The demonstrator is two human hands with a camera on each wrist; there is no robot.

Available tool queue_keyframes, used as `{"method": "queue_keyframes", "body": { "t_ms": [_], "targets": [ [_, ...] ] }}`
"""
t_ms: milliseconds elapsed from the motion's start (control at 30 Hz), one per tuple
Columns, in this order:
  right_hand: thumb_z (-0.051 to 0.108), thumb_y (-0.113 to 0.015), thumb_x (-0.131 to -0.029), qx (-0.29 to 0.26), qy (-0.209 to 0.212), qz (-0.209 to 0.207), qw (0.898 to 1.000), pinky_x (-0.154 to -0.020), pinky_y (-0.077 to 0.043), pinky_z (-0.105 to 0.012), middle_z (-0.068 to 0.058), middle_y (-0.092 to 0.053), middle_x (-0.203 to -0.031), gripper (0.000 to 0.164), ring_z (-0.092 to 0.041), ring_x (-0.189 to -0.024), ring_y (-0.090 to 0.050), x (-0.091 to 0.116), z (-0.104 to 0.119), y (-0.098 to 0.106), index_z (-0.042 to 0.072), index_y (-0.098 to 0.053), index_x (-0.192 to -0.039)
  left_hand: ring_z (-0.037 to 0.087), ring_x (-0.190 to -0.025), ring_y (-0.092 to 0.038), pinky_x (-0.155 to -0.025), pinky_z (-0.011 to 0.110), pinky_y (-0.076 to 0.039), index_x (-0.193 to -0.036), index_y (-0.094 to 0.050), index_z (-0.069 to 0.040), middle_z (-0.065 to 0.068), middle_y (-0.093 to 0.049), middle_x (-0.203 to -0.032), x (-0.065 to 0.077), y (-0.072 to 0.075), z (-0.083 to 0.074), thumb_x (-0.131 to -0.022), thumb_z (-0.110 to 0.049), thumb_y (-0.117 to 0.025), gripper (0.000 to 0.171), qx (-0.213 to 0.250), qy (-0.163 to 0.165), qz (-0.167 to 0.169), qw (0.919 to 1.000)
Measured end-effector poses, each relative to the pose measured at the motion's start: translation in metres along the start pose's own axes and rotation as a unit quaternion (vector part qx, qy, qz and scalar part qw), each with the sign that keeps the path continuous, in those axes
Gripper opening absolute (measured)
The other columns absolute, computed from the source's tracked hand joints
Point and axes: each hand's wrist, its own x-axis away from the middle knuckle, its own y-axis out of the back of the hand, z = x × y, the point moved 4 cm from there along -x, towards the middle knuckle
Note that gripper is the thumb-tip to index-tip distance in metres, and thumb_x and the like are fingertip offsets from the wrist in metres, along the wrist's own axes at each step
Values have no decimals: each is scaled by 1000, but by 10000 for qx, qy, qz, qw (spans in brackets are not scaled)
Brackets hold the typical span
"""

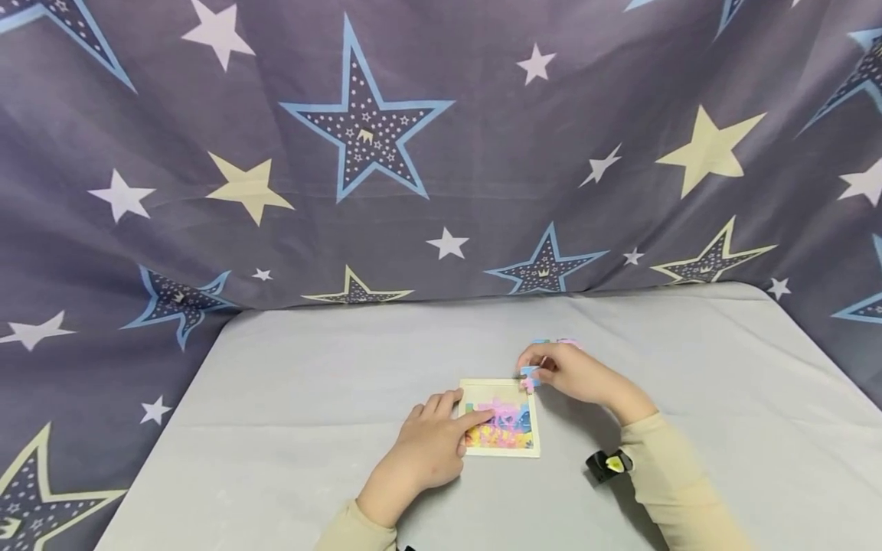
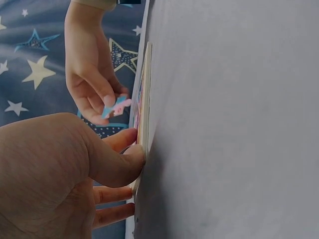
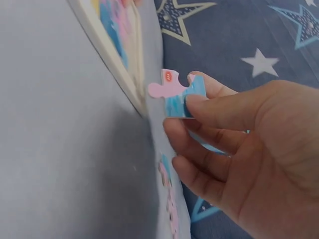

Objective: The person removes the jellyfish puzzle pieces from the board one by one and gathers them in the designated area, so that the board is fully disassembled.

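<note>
At the left side of the puzzle tray [image 1: 503, 453], the left hand [image 1: 429, 445] has its fingers spread, index finger [image 1: 477, 419] on the partly filled picture [image 1: 498, 438]. Over the tray's far right corner, the right hand [image 1: 579, 375] pinches a pink-and-blue piece [image 3: 174, 94]. Beyond that corner, loose pieces [image 1: 568, 341] lie on the table [image 1: 310, 428]; behind the tray hangs a star-printed curtain [image 1: 475, 176].

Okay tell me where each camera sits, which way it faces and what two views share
Head: worn on the head, facing forward and down at the puzzle tray and starry cloth; left hand, right hand and sleeves show.
Left wrist: on that wrist, looking along the tray's edge; the left hand is large in front, the right hand beyond.
Right wrist: on that wrist, looking at the puzzle piece pinched in the right hand, large at right.
Shared: both wrist views show the piece, the tray and the cloth.
</note>
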Motion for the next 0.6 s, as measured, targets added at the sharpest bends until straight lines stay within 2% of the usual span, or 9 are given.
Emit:
{"method": "queue_keyframes", "body": {
  "t_ms": [167, 333, 600],
  "targets": [
    [-8, -61, -91, -14, -235, -202, 9995, -70, -50, -29, -8, -69, -99, 20, -15, -74, -60, 4, -7, 12, 2, -70, -106, 27, -136, -36, -108, 52, -33, -143, -53, -39, 9, -37, -152, -1, 0, 0, -92, -10, -59, 59, -27, -9, -38, 10000],
    [-6, -62, -92, 62, -380, -461, 9982, -75, -52, -32, -12, -70, -106, 22, -14, -79, -62, 5, -12, 21, 0, -71, -111, 28, -136, -36, -108, 53, -33, -144, -52, -38, 10, -36, -153, -1, 0, 1, -92, -10, -57, 59, -39, 13, -11, 10000],
    [-7, -67, -88, 144, -546, -1086, 9925, -72, -53, -31, -13, -72, -99, 21, -19, -78, -64, 5, -21, 26, -1, -72, -107, 27, -137, -35, -108, 51, -33, -144, -51, -39, 9, -35, -154, -2, 0, 2, -93, -11, -57, 59, -129, 25, 17, 9999]
  ]
}}
